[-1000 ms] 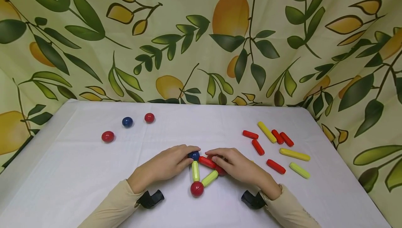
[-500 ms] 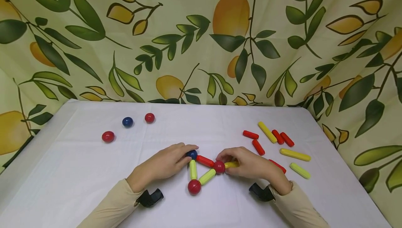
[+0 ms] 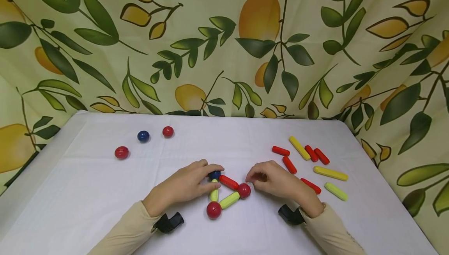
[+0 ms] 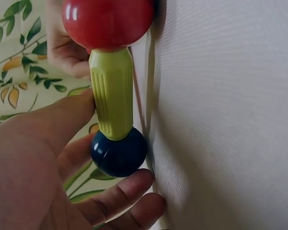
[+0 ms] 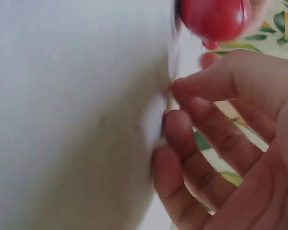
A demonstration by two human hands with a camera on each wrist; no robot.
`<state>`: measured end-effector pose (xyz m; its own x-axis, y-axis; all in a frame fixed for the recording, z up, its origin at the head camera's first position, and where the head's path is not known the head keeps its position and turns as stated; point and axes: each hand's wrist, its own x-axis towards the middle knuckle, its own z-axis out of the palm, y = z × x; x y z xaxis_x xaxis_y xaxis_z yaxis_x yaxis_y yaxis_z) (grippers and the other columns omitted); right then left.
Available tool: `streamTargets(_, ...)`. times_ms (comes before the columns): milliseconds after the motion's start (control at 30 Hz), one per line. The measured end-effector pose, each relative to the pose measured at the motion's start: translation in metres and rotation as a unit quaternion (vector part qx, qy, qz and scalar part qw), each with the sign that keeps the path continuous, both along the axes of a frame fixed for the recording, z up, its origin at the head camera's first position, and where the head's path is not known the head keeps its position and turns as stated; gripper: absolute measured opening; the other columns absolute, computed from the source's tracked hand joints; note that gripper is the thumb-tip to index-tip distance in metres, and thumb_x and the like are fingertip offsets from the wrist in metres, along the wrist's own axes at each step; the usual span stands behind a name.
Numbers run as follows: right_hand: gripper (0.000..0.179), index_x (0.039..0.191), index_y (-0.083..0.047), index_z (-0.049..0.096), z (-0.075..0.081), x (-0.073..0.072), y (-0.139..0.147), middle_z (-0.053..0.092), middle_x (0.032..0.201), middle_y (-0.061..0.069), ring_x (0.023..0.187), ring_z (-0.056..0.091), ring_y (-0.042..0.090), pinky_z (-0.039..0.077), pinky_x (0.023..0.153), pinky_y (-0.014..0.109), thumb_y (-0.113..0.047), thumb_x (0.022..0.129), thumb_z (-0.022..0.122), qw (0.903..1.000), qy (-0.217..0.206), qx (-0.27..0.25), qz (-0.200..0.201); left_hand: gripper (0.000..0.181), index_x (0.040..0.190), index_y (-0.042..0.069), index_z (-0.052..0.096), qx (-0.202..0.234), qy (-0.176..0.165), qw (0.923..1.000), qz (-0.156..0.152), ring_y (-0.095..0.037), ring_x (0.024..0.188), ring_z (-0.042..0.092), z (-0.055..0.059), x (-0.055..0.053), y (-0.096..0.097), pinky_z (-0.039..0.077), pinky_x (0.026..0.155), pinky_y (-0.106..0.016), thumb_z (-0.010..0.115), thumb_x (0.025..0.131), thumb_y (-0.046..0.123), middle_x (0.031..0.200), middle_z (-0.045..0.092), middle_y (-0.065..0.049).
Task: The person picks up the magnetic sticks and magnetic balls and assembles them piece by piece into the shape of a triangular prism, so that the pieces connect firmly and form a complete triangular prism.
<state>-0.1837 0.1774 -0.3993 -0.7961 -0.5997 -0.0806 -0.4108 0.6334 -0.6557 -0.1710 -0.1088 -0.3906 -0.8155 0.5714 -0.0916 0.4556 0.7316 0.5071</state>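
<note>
In the head view, a triangle of magnetic rods and balls lies mid-table. It has a blue ball [image 3: 214, 175], a near red ball [image 3: 214, 210], a right red ball [image 3: 244, 190], a red rod [image 3: 228, 182] and two yellow-green rods [image 3: 230, 200]. My left hand [image 3: 186, 181] grips the triangle's blue corner; its thumb lies against a yellow-green rod [image 4: 113, 93] and its fingers bend behind the blue ball [image 4: 119, 152]. Just right of the right red ball, my right hand [image 3: 277, 181] hovers low with loosely bent fingers. No rod shows between its fingertips [image 5: 177, 127].
On the right lie several loose red rods [image 3: 289, 164], two long yellow rods [image 3: 330, 173] and a yellow-green rod [image 3: 336, 191]. Back left are a blue ball [image 3: 143, 136] and two red balls [image 3: 121, 152]. A leaf-print curtain [image 3: 210, 44] hangs behind the white table [image 3: 87, 192].
Half a second ago my right hand held a yellow rod against the right red ball; that rod is now out of sight. My left thumb has moved onto the yellow-green rod.
</note>
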Motion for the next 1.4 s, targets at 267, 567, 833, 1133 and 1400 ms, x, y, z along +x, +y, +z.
streamTargets(267,0.022,0.109,-0.014,0.071,0.010,-0.005,0.021,0.069,0.103,-0.004,0.094,0.061,0.012,0.054,0.085,0.027,-0.015,0.087,0.074,0.9989,0.025,0.027,-0.031,0.039,0.134,0.027,0.059,0.003,-0.004,0.9998,0.019,-0.010,0.090,0.051,0.000,-0.003,-0.003,0.048,0.078,-0.031,0.064,0.096,0.035,0.104,0.059,0.003)
streamTargets(567,0.024,0.112,-0.010,0.071,0.012,-0.018,0.047,0.068,0.103,0.003,0.094,0.058,0.018,0.053,0.080,0.027,-0.009,0.087,0.074,0.9886,0.077,0.028,-0.126,0.039,0.134,0.025,0.060,0.018,-0.009,0.9997,0.013,-0.010,0.091,0.052,-0.002,-0.005,-0.005,0.048,0.080,-0.030,0.064,0.096,0.034,0.106,0.060,0.004)
streamTargets(833,0.032,0.119,-0.004,0.068,0.011,-0.024,0.052,0.067,0.119,0.016,0.106,0.060,0.031,0.056,0.089,0.047,-0.007,0.088,0.073,0.9796,0.106,0.029,-0.168,0.038,0.133,0.023,0.060,0.027,-0.009,0.9996,0.001,-0.010,0.090,0.052,-0.001,-0.006,-0.006,0.047,0.077,-0.028,0.063,0.097,0.033,0.105,0.060,0.002)
streamTargets(1133,0.037,0.125,-0.002,0.063,0.006,-0.024,0.055,0.062,0.130,0.021,0.118,0.058,0.037,0.051,0.096,0.053,-0.002,0.089,0.068,0.9779,0.093,0.058,-0.178,0.035,0.134,0.025,0.059,0.027,-0.025,0.9993,-0.001,-0.009,0.090,0.052,0.000,-0.007,-0.009,0.047,0.080,-0.030,0.060,0.099,0.030,0.105,0.060,0.006)
streamTargets(1400,0.037,0.126,-0.004,0.064,0.004,-0.024,0.052,0.064,0.121,0.017,0.107,0.061,0.031,0.053,0.095,0.050,-0.003,0.089,0.070,0.9755,0.072,0.068,-0.196,0.036,0.134,0.024,0.060,0.048,-0.054,0.9972,-0.018,-0.012,0.099,0.052,0.001,-0.014,-0.020,0.047,0.085,-0.031,0.062,0.098,0.029,0.107,0.060,0.006)
